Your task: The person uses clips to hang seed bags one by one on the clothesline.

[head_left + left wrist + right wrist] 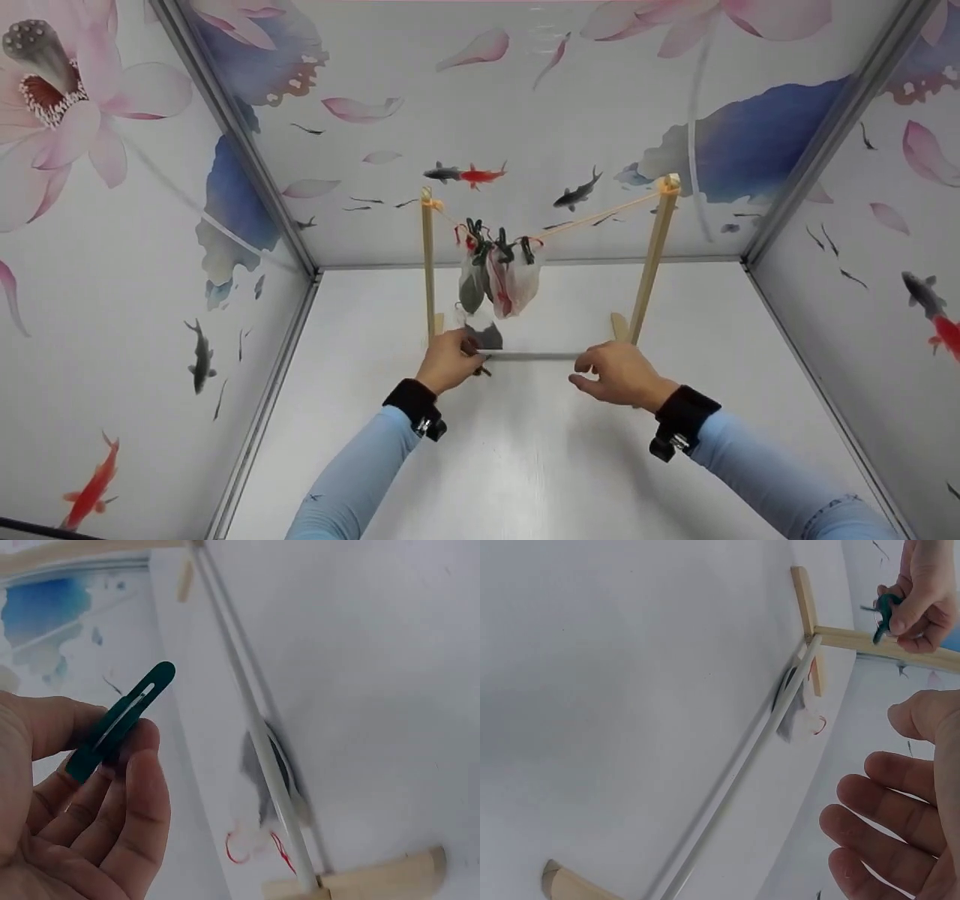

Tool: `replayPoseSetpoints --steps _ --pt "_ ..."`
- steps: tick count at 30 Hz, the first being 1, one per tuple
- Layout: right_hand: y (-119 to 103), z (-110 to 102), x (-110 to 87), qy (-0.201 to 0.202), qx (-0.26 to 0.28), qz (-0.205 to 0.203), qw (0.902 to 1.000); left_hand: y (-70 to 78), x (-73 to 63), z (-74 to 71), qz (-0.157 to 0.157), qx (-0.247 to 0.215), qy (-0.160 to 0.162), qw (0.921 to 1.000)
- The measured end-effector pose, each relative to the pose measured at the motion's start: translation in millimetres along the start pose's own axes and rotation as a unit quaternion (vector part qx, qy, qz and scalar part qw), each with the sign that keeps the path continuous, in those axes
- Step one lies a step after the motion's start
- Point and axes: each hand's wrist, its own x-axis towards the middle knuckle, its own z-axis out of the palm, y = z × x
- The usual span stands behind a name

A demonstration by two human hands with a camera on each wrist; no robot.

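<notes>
My left hand (450, 361) pinches a green clothespin (120, 724) between thumb and fingers, above the white rod near the left post. The right hand (619, 373) hovers at the rod's other end, its fingers loosely bent and holding nothing. Several small whitish see-through bags (517, 281) with red trim and dark or red patches hang bunched on an orange cord (607, 214), held by dark green clothespins (504, 246). Another bag with a dark patch (484, 334) lies on the table behind the rod, partly hidden by my left hand in the head view.
Two wooden posts, left (428, 262) and right (654, 259), hold the cord up. A white rod (540, 355) joins their wooden feet low over the white tabletop (510, 465). Printed panels with flowers and fish (487, 90) enclose the table at back and sides.
</notes>
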Motion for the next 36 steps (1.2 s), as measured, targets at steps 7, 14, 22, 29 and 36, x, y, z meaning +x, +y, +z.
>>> replayPoseSetpoints --steps 7,14,22,29,36 --pt "-23.0 1.3 15.5 0.005 0.021 0.035 0.9991 44.8 3.7 19.9 -0.011 -0.158 -0.029 0.9869" --pt "-32.1 6.9 23.2 0.061 0.02 -0.008 0.9979 73.8 8.4 37.8 -0.037 -0.275 -0.052 0.9594" --pt "-27.5 8.6 21.1 0.074 0.021 -0.023 0.9968 80.1 8.3 41.3 -0.051 -0.314 -0.06 0.9462" --pt "-20.8 6.4 16.8 0.081 0.014 -0.021 0.9964 77.1 8.2 38.8 -0.03 -0.291 -0.108 0.9502" --pt "-15.3 7.4 13.4 0.069 -0.028 -0.073 0.9945 66.2 12.8 44.2 -0.02 -0.239 -0.129 0.9624"
